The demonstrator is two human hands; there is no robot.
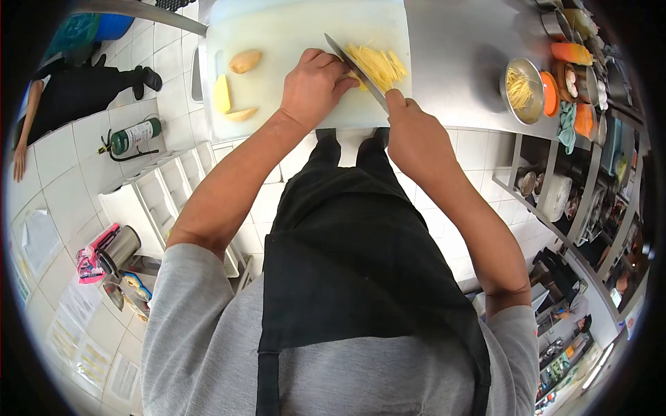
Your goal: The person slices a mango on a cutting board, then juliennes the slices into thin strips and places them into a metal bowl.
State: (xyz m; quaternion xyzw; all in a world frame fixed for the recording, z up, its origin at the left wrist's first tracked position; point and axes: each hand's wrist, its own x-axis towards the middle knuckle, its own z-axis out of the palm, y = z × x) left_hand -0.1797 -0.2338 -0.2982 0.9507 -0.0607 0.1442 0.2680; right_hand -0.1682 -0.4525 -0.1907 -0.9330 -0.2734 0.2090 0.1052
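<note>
My right hand (416,132) is wrapped round the handle of a kitchen knife (355,68), whose blade points up and left over the white cutting board (305,21). Beside the blade, my left hand (313,84) has its fingers curled down on the board, pressing a piece of potato that is mostly hidden. A pile of thin yellow potato strips (378,64) lies right of the blade. At the board's left are an unpeeled-looking potato piece (245,61), a cut wedge (222,93) with pale flesh showing, and another wedge (241,114).
On the steel counter (458,55) at the right stands a metal bowl (528,111) with yellow strips inside. Orange-lidded containers (549,93) and a green cloth (567,128) lie past it. Another person (83,90) is at the left, near a fire extinguisher (135,136).
</note>
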